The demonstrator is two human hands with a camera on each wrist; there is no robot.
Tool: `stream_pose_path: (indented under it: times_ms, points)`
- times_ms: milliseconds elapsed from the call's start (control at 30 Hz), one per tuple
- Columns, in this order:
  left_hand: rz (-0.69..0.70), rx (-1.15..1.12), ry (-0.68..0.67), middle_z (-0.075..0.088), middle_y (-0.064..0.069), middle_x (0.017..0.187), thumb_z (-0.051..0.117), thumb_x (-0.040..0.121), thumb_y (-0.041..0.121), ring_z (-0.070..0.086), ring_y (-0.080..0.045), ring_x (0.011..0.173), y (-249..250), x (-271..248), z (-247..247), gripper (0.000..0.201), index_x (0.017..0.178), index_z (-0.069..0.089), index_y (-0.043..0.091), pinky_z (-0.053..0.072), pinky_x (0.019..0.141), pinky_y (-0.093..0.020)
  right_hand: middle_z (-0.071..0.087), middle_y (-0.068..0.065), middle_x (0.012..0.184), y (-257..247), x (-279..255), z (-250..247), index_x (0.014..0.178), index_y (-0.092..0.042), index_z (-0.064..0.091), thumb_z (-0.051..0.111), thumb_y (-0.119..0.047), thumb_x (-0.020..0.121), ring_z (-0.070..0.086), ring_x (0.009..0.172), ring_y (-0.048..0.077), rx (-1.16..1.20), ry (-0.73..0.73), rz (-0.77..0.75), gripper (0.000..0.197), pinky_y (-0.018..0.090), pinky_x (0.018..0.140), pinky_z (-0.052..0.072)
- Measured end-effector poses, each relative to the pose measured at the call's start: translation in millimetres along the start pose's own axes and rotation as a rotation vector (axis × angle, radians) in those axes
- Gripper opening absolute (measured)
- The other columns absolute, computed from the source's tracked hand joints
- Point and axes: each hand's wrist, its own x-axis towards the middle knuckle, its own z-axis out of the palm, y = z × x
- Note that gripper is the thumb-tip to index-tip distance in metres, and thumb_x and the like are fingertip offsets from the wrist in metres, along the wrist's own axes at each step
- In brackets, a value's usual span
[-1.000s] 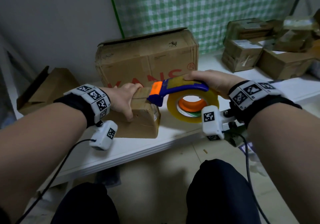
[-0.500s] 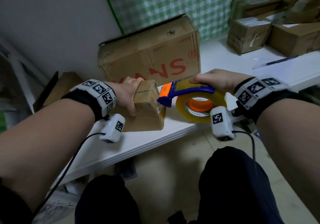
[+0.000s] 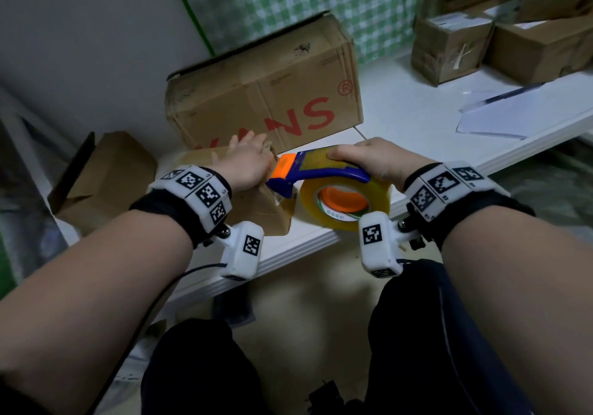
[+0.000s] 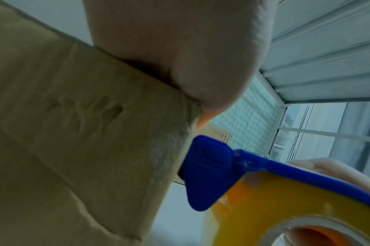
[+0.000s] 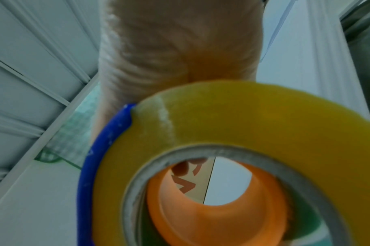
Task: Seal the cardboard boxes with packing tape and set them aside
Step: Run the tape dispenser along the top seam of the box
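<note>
Head view shows the left hand point(image 3: 248, 162) lying flat on top of the small cardboard box point(image 3: 256, 209), fingers spread and straight, pressing down; a second ago that grip was curled over the box's near top edge, so it has shifted from clutching to flattening. The box sits at the front edge of the white worktop point(image 3: 401, 119), at about 10 o'clock from the tape dispenser point(image 3: 321, 175). The right hand point(image 3: 365, 158) is clamped around the dispenser's blue handle, with the yellow tape roll point(image 3: 345, 201) beneath. The dispenser's orange-and-blue head touches the box's right upper corner, a contact the left wrist view confirms. The box has also turned slightly and moved nearer the large printed carton point(image 3: 266, 93) standing behind it at 12 o'clock. Judgement: tape application on this box is at its start or end at that corner; the flat palm suggests flaps being held shut for the pull. Whether tape already adheres cannot be told. Sealed boxes point(image 3: 449, 49) lie at 2 o'clock, well apart.
</note>
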Motion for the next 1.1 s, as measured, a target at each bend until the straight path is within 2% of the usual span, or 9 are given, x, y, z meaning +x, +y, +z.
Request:
stream_pose_path:
  times_ms: [133,333,433,533,700,833,967,1033,1100]
  points:
    - [-0.010,0.022,0.011,-0.003,0.000,0.160,0.024,0.101,0.039,-0.005,-0.028,0.146,3,-2,1,0.055,0.152,0.010,0.023,0.000,0.112,-0.059,0.071,0.009,0.088,2,-2,0,0.076,-0.018,0.067,0.061,-0.053,0.082,0.067,0.081,0.025,0.046,-0.016,-0.002,0.037,0.034,0.079,0.053]
    - [-0.010,0.039,-0.017,-0.007,-0.001,0.160,0.023,0.102,0.043,-0.008,-0.027,0.146,5,-6,0,0.057,0.152,0.005,0.023,0.001,0.114,-0.057,0.073,0.008,0.097,30,-9,-19,0.102,-0.017,0.071,0.065,-0.064,0.067,0.070,0.090,0.027,0.199,-0.028,0.014,0.059,0.045,0.091,0.053]
    - [-0.004,0.032,-0.033,-0.010,-0.002,0.159,0.022,0.102,0.044,-0.009,-0.027,0.146,5,-7,-1,0.058,0.152,0.003,0.023,0.001,0.115,-0.056,0.073,0.009,0.096,41,-14,-29,0.104,-0.015,0.071,0.063,-0.058,0.077,0.069,0.092,0.029,0.200,-0.040,0.006,0.051,0.043,0.089,0.054]
    - [-0.004,0.044,-0.032,-0.010,-0.002,0.159,0.022,0.101,0.044,-0.010,-0.027,0.146,4,-5,-2,0.059,0.152,0.002,0.022,0.001,0.115,-0.056,0.074,0.009,0.093,42,-19,-38,0.100,-0.014,0.072,0.064,-0.058,0.076,0.070,0.089,0.030,0.174,-0.035,0.038,0.051,0.043,0.088,0.054]
    - [-0.015,0.066,-0.032,-0.011,-0.002,0.159,0.029,0.101,0.042,-0.010,-0.027,0.146,5,-3,-1,0.062,0.152,0.001,0.022,0.002,0.115,-0.056,0.070,0.006,0.083,13,-13,-30,0.077,-0.015,0.070,0.064,-0.061,0.070,0.066,0.079,0.023,-0.023,-0.007,0.040,0.047,0.036,0.081,0.052]
    - [-0.029,0.063,-0.013,-0.009,-0.001,0.159,0.045,0.096,0.035,-0.008,-0.027,0.146,5,0,0,0.071,0.152,0.003,0.023,0.002,0.114,-0.057,0.062,0.008,0.085,-15,-8,-16,0.067,-0.020,0.060,0.059,-0.056,0.082,0.059,0.081,0.024,-0.183,-0.049,0.033,0.039,0.032,0.076,0.046]
    - [-0.041,0.051,0.002,-0.006,0.000,0.160,0.051,0.093,0.027,-0.006,-0.026,0.146,7,2,1,0.074,0.152,0.007,0.025,0.002,0.113,-0.057,0.063,0.016,0.108,-34,-1,-13,0.096,-0.013,0.066,0.050,-0.047,0.092,0.058,0.104,0.031,-0.274,-0.124,0.001,0.038,0.037,0.091,0.045]
    - [-0.043,0.042,0.013,-0.005,0.001,0.160,0.052,0.091,0.023,-0.006,-0.026,0.146,7,3,2,0.074,0.152,0.010,0.025,0.001,0.113,-0.057,0.059,0.011,0.109,-42,5,-14,0.110,-0.014,0.064,0.052,-0.040,0.093,0.057,0.098,0.026,-0.261,-0.143,0.005,0.033,0.027,0.080,0.045]
    - [-0.041,0.031,0.027,-0.003,0.000,0.160,0.053,0.089,0.020,-0.005,-0.026,0.146,8,4,3,0.074,0.151,0.014,0.025,0.001,0.113,-0.057,0.048,0.002,0.110,-46,13,-15,0.129,-0.010,0.054,0.056,-0.030,0.094,0.050,0.079,0.015,-0.173,-0.135,0.027,0.041,0.012,0.057,0.040]
